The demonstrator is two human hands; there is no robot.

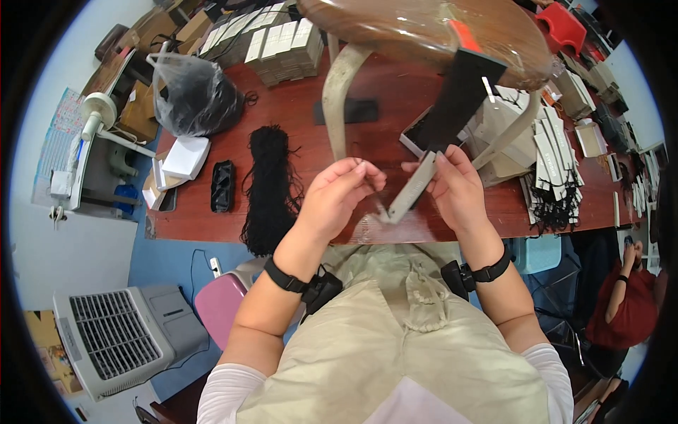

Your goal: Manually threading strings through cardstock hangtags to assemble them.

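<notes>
My right hand grips a flat grey folded card piece, held edge-on above the near edge of the red-brown table. My left hand is beside it, fingertips pinched close to the card's lower end, apparently on a thin black string too small to make out. Both wrists wear black bands. A bundle of black strings lies on the table to the left of my left hand.
An upturned wooden stool stands on the table, holding a black strip. Stacks of grey cards sit at the back, white bags at right, a black plastic bag at left. A person in red sits at right.
</notes>
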